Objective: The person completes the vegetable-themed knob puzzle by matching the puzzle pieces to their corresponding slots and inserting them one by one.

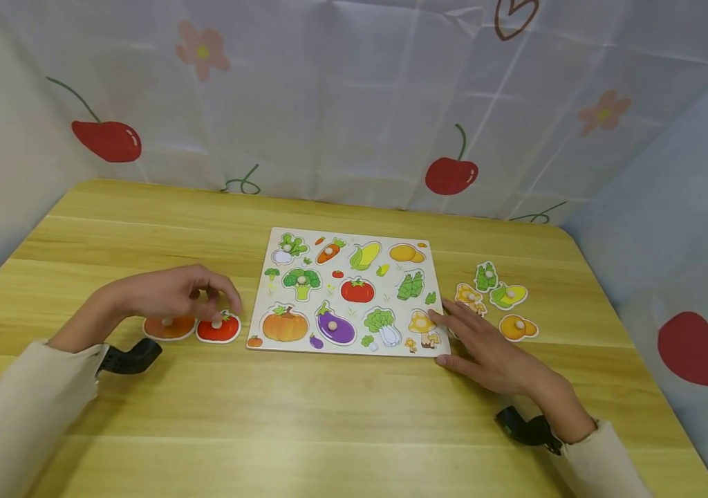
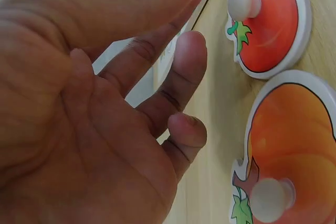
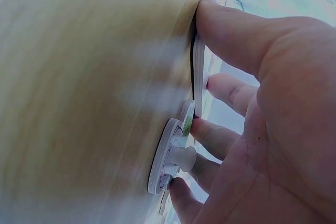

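Note:
My left hand (image 1: 182, 294) hovers over the tomato piece (image 1: 219, 328), its fingers loosely bent with nothing between them. Beside the tomato lies the pumpkin piece (image 1: 169, 328); both pieces carry pale knobs, seen also in the left wrist view below the left palm (image 2: 105, 140). A wooden vegetable puzzle board (image 1: 354, 353) lies in the middle. My right hand (image 1: 491, 353) rests at its right edge, thumb by the near corner and the index finger over the printed mushroom. In the right wrist view, a white-edged knobbed piece (image 3: 167, 153) lies under those fingers, mostly hidden in the head view.
Right of the board lie the mushroom piece (image 1: 469, 296), asparagus piece (image 1: 487, 277), corn piece (image 1: 508, 296) and potato piece (image 1: 518, 327). Knobbed radish, carrot, broccoli and eggplant (image 1: 335, 328) sit in the board. A patterned cloth (image 1: 329, 104) hangs behind the wooden table (image 1: 329, 429).

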`<action>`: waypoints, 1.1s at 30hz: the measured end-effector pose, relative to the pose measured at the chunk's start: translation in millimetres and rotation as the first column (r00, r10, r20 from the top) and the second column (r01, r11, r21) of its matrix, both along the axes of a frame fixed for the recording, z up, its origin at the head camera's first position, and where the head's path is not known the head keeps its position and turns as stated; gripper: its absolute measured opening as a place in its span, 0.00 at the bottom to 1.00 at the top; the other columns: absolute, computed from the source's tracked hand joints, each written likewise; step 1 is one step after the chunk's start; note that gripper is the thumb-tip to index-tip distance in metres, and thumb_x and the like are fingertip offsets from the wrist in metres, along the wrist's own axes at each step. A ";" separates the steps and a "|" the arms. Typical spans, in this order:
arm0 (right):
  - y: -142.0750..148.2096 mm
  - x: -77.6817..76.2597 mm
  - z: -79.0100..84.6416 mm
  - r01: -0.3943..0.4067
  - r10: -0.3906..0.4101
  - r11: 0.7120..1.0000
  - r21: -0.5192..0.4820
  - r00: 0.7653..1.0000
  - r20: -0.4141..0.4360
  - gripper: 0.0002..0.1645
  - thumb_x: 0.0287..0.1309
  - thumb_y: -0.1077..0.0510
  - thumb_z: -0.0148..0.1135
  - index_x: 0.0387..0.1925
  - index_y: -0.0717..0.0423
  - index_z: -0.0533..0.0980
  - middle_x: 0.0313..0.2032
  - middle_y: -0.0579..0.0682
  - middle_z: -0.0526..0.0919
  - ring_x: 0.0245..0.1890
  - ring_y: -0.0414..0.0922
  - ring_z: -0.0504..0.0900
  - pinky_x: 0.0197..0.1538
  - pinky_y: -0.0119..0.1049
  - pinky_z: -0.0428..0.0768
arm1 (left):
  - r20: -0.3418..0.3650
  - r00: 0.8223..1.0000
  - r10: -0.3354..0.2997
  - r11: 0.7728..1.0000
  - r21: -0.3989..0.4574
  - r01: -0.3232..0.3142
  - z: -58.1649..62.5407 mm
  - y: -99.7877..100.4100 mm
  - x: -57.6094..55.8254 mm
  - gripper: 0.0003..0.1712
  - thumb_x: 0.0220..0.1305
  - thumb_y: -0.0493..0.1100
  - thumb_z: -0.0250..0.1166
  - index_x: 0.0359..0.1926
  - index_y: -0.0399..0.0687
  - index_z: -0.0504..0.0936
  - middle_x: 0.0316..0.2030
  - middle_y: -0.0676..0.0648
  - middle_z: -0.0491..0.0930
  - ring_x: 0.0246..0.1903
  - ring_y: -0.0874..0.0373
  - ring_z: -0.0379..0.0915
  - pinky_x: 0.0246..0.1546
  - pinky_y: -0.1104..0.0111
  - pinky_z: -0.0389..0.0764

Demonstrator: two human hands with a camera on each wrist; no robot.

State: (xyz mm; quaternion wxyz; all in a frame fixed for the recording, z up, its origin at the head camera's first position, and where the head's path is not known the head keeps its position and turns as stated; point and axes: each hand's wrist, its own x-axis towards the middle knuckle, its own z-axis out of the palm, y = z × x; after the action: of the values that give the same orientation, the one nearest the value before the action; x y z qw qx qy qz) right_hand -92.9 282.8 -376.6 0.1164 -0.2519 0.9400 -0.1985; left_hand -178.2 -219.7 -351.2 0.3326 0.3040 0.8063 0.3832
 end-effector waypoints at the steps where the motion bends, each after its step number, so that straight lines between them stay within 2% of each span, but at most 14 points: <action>1: 0.1 -0.1 -0.1 0.002 -0.002 1.000 0.002 1.000 0.002 0.41 0.67 0.46 0.62 0.76 0.51 0.59 0.77 0.62 0.51 0.76 0.64 0.51 0.70 0.67 0.57 | -0.004 1.000 -0.009 1.000 0.003 0.009 -0.6 -0.9 0.1 0.10 0.67 0.35 0.63 0.48 0.47 0.84 0.36 0.43 0.79 0.28 0.57 0.70 0.21 0.71 0.70; 5: 0.1 0.4 0.0 0.000 0.000 1.000 -0.001 1.000 -0.009 0.41 0.67 0.47 0.63 0.75 0.52 0.59 0.77 0.63 0.52 0.75 0.65 0.52 0.69 0.67 0.57 | -0.041 0.998 -0.054 0.998 0.025 0.055 -1.3 -3.1 -0.4 0.10 0.67 0.34 0.63 0.46 0.47 0.85 0.39 0.45 0.82 0.33 0.55 0.73 0.35 0.70 0.76; 10: 0.2 0.9 0.7 -0.004 0.004 1.000 -0.002 1.000 -0.015 0.41 0.67 0.47 0.62 0.76 0.52 0.59 0.76 0.64 0.52 0.75 0.66 0.52 0.69 0.68 0.58 | -0.020 0.997 -0.071 0.997 0.033 0.071 0.3 -5.6 -0.9 0.10 0.66 0.32 0.62 0.44 0.47 0.85 0.41 0.45 0.82 0.33 0.55 0.73 0.33 0.70 0.75; 19: -0.2 1.1 0.4 -0.001 0.001 1.000 -0.006 1.000 -0.009 0.42 0.67 0.47 0.63 0.75 0.52 0.59 0.76 0.63 0.52 0.75 0.65 0.52 0.70 0.67 0.57 | 0.001 0.998 -0.066 0.998 -0.003 0.066 -2.8 -5.6 -2.7 0.12 0.63 0.30 0.64 0.43 0.48 0.87 0.45 0.46 0.82 0.36 0.56 0.73 0.39 0.70 0.76; 33: -1.0 1.1 0.6 -0.005 0.005 1.000 -0.004 1.000 -0.008 0.41 0.67 0.47 0.63 0.75 0.53 0.60 0.76 0.63 0.52 0.76 0.64 0.52 0.70 0.66 0.57 | -0.006 0.999 -0.050 0.999 -0.005 0.050 -7.6 -6.9 0.0 0.10 0.60 0.32 0.68 0.41 0.48 0.87 0.42 0.47 0.82 0.34 0.57 0.71 0.36 0.70 0.75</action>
State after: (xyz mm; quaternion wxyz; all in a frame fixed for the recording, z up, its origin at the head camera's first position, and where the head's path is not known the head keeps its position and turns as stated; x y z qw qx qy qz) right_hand -91.8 281.8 -376.0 0.1124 -0.2553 0.9394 -0.1992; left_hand -178.2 -226.7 -358.9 0.3403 0.3246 0.8003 0.3718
